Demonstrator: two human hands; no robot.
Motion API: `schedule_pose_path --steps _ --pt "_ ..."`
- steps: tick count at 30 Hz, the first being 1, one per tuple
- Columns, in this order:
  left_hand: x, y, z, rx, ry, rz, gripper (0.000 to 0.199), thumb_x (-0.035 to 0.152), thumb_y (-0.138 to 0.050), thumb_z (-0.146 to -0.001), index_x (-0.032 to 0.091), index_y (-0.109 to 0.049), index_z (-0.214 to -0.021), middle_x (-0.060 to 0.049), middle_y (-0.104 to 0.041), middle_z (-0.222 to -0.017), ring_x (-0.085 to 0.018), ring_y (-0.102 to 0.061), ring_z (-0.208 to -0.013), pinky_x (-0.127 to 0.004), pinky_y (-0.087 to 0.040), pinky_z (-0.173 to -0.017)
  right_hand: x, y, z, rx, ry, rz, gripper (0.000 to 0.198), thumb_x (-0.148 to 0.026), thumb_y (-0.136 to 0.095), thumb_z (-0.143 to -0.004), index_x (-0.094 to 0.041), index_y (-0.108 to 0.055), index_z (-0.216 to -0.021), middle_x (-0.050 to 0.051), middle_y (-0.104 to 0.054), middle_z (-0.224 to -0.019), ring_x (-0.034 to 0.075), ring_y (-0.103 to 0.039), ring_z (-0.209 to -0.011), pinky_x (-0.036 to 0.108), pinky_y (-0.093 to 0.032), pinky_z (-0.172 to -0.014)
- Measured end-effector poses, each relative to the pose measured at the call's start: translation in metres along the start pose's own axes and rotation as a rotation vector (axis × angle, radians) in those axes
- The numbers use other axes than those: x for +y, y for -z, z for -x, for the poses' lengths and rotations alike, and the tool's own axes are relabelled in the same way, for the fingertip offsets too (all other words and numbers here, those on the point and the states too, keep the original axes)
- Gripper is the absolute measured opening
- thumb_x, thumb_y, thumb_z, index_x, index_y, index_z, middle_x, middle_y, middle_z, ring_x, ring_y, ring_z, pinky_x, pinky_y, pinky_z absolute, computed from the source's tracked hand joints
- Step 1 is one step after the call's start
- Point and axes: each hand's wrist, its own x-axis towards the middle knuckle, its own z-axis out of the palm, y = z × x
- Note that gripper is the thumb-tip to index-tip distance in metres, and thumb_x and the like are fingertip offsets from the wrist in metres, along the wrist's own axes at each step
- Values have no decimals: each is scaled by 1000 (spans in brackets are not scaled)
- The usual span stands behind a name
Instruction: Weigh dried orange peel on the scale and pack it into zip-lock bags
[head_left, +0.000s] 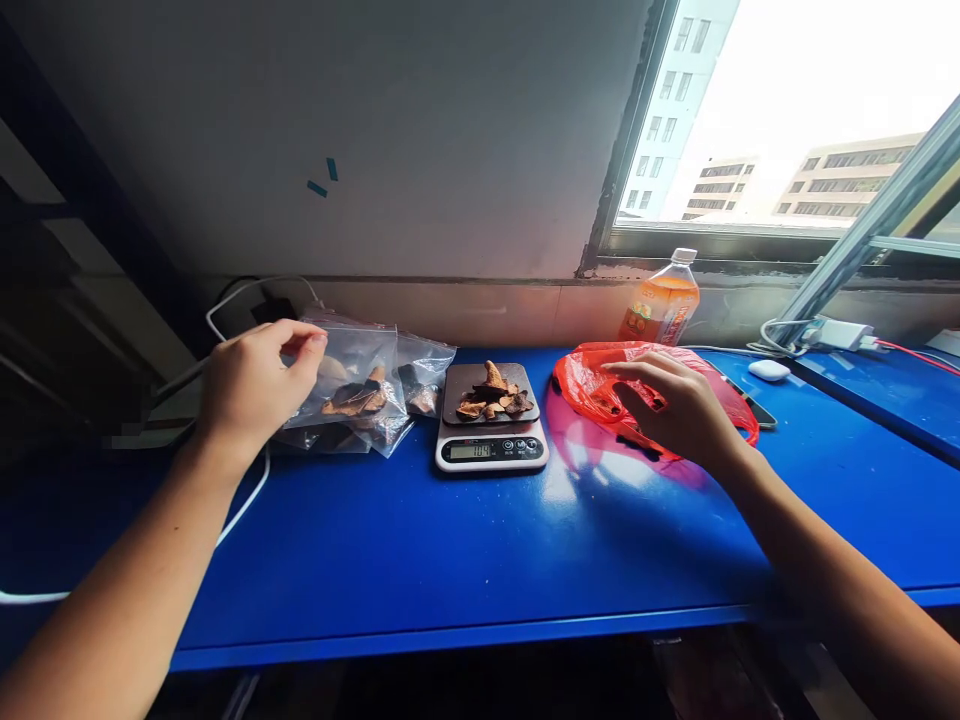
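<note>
My left hand point(262, 385) is closed in a pinch at the upper left corner of a clear zip bag point(386, 350), which has dried brown slices point(364, 398) inside. More clear bags lie under and beside it. To the right, a kitchen scale point(491, 450) carries a small heap of dried brown slices point(495, 395) on its plate; its display is lit, but I cannot read the figures surely. Over a red plastic bag point(585, 375) hovers my right hand point(667, 400), open, thumb and fingers apart and nothing in them. The bag lies crumpled with dark pieces partly showing.
Behind the red bag stands a bottle of orange drink point(664, 300). A phone point(754, 405), a white earbud case point(769, 370) and a white charger point(844, 335) lie on the right. White cable point(251, 500) runs across the left side of the blue table point(465, 570).
</note>
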Motion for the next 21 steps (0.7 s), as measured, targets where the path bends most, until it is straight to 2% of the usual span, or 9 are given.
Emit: schedule_pose_path --steps 3,5,8,10,13,17,19,21 --pt "2 -11 2 -54 -33 15 32 38 -47 -87 18 -71 -95 -6 -74 -92 -24 -68 -86 -34 -49 -78 -18 -8 -8 35 -7 -89 16 -20 -55 -92 -23 -67 -101 7 -73 -92 21 -68 -84 36 -54 -75" --pt "9 -16 6 -86 -65 31 30 38 -47 -88 21 -71 -93 -5 -74 -93 -24 -68 -88 -33 -49 -79 -32 -18 -20 -3 -36 -127 18 -20 -54 -92 -23 -67 -104 7 -73 -96 21 -67 -87 37 -54 -79" --pt "19 -19 12 -122 -109 53 28 38 -46 -89 23 -70 -92 -4 -74 -94 -23 -68 -90 -32 -49 -80 -50 -41 -48 -205 -53 -114 26 -25 -56 -91 -21 -65 -115 9 -72 -103 24 -65 -95 39 -52 -84" --pt "24 -18 14 -127 -120 74 27 38 -46 -89 24 -70 -91 -4 -74 -93 -23 -68 -90 -33 -49 -80 -57 -59 -68 -342 -28 -75 28 -28 -57 -90 -20 -65 -115 11 -70 -101 25 -62 -96 38 -51 -83" --pt "26 -15 15 -125 -117 117 28 38 -46 -89 23 -70 -90 -5 -74 -93 -24 -67 -91 -34 -49 -82 -57 -81 -88 -441 -14 -53 27 -29 -61 -87 -18 -67 -111 12 -68 -103 27 -60 -98 39 -49 -85" --pt "28 -13 16 -143 -117 149 29 39 -47 -89 22 -71 -90 -5 -74 -95 -24 -68 -91 -34 -50 -84 -45 -95 -95 -443 -82 -247 52 -30 -69 -79 -19 -55 -128 11 -64 -125 27 -59 -112 39 -47 -92" --pt "29 -12 17 -141 -117 164 30 39 -47 -89 22 -71 -91 -4 -74 -96 -24 -68 -92 -34 -51 -84 -40 -99 -96 -484 -99 -286 51 -30 -70 -78 -21 -56 -126 9 -67 -121 26 -60 -110 38 -48 -91" --pt "29 -12 17 -136 -122 180 30 39 -47 -89 21 -72 -91 -4 -74 -96 -24 -67 -92 -34 -50 -85 -37 -102 -97 -546 -78 -245 38 -26 -69 -78 -21 -64 -115 7 -72 -108 25 -64 -101 37 -48 -88"
